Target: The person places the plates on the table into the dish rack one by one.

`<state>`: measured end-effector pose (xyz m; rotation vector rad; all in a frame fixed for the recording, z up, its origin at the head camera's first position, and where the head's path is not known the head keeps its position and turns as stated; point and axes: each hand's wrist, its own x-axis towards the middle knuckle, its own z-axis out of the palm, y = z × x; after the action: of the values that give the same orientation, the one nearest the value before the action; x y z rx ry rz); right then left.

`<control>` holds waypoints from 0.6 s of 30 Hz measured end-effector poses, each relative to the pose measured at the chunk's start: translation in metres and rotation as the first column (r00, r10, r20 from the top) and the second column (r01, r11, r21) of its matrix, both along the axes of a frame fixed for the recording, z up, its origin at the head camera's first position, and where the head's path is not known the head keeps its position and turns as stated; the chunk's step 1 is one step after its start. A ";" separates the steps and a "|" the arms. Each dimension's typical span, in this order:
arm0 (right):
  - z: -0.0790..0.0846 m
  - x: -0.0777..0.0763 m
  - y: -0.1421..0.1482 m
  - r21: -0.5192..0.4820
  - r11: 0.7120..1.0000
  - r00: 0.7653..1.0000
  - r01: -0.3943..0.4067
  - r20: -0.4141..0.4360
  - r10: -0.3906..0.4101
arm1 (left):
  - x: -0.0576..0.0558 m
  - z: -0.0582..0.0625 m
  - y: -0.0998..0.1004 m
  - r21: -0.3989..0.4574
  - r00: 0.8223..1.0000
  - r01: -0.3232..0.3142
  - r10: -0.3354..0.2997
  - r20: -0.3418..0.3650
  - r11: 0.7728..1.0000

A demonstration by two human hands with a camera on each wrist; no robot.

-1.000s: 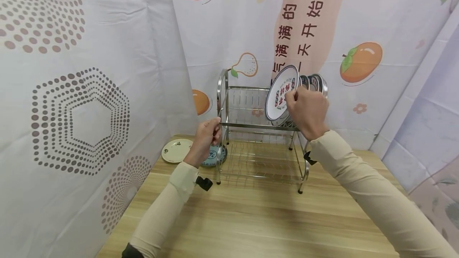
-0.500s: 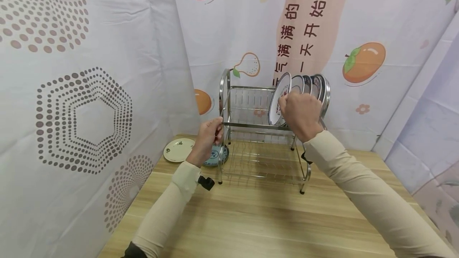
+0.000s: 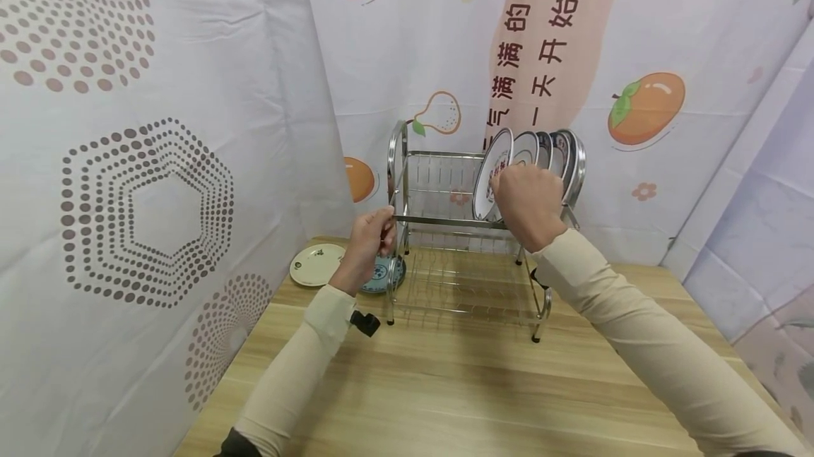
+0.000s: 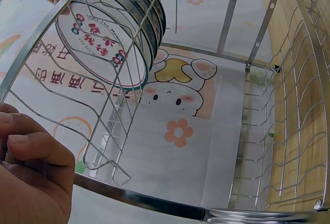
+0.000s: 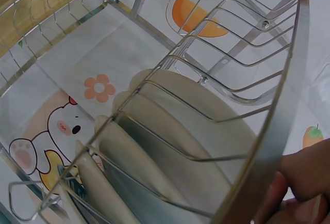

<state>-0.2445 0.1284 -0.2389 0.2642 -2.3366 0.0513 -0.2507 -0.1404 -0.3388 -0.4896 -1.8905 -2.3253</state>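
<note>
Now, right hand (image 3: 528,204) pinched plate (image 3: 485,187), tilted in rack (image 3: 445,221), well right of left hand (image 3: 367,239), which gripped rack's corner. Plate was white, dark-rimmed, red-lettered.

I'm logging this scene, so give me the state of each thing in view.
Dish rack: standing upright
Leftmost racked plate: on edge, leaning
Other racked plates: on edge
Cream plate: lying flat
Blue plate: lying flat, partly hidden
Left hand: gripping dish rack
Right hand: curled, grip unclear
</note>
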 end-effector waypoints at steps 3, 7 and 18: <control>0.001 0.003 -0.001 0.029 0.999 0.999 0.015 0.032 -0.016 | 0.000 0.000 -0.001 -0.003 1.000 -0.003 0.003 0.001 1.000; 0.002 0.007 0.000 0.036 0.999 0.996 0.031 0.081 -0.034 | 0.000 0.001 -0.001 -0.002 1.000 -0.005 0.005 -0.001 1.000; -0.004 0.014 0.004 0.030 0.999 0.991 0.016 0.134 -0.020 | -0.001 -0.001 0.000 -0.003 1.000 -0.011 0.011 -0.024 1.000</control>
<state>-0.2307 0.1329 -0.2425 0.2614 -2.4754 0.0269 -0.2512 -0.1400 -0.3402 -0.5041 -1.8816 -2.2990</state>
